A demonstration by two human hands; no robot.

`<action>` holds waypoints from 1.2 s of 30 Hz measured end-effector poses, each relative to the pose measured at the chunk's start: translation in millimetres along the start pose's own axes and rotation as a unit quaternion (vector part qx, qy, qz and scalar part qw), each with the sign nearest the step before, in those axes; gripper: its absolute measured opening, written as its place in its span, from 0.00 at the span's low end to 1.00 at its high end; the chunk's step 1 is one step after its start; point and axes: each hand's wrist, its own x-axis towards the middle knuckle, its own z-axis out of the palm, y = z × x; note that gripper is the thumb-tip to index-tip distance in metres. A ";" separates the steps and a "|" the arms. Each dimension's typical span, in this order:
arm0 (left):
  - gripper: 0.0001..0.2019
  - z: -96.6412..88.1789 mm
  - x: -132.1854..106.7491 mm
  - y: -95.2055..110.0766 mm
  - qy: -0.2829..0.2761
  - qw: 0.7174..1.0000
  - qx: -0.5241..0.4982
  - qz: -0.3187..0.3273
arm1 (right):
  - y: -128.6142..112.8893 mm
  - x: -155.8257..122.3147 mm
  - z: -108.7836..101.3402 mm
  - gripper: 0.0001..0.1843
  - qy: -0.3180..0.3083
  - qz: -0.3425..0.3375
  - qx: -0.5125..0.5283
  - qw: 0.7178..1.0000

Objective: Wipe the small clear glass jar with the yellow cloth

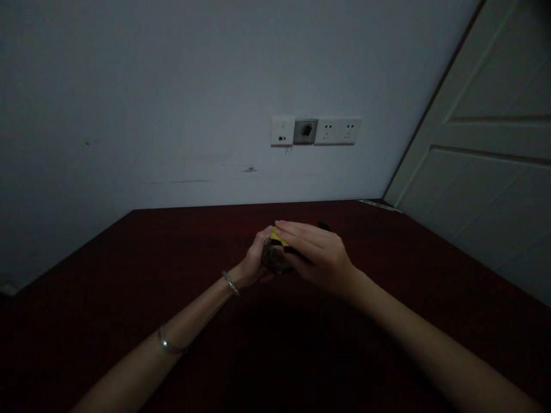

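In the middle of the head view, my left hand [255,259] is wrapped round the left side of a dark, shiny, rounded object [275,258]; its kind cannot be made out in the dim light. My right hand [321,249] comes from the right with fingers bent over the top of that object. Under those fingertips shows a yellow piece with black bands [278,236]. Whether it is part of the dark object or separate is hidden by the fingers. A small black tip [323,226] sticks out behind my right hand.
A dark red tabletop [181,241] lies beneath my hands and meets a pale wall [172,103]. On the wall is a row of sockets [336,132]. A white panelled door [486,155] stands at the right, with a thin pale strip [381,206] near the table's back right corner.
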 end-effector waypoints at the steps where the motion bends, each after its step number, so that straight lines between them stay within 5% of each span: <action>1: 0.26 0.5 -0.8 0.9 -0.005 1.000 -0.001 0.003 | 0.8 0.6 -1.1 0.16 0.008 0.016 0.021 1.000; 13: 0.32 1.4 -2.5 12.5 -0.016 0.995 -0.101 -0.003 | 3.5 3.3 -0.3 0.10 0.111 0.143 0.106 0.978; 18: 0.34 -1.5 -1.9 20.7 -0.053 0.990 -0.121 -0.041 | 4.4 -2.0 0.0 0.16 0.097 0.071 0.075 0.990; 23: 0.30 -7.4 0.6 21.9 -0.026 0.982 -0.184 -0.034 | 11.3 -16.0 6.7 0.23 0.065 -0.025 0.041 0.997; 29: 0.28 -9.4 4.4 19.6 0.004 0.974 -0.224 -0.030 | 20.1 -30.5 10.1 0.21 -0.019 -0.114 -0.013 0.993; 36: 0.31 -5.7 6.9 15.8 0.032 0.981 -0.192 -0.021 | 12.0 -20.5 2.1 0.18 -0.044 -0.161 -0.032 0.985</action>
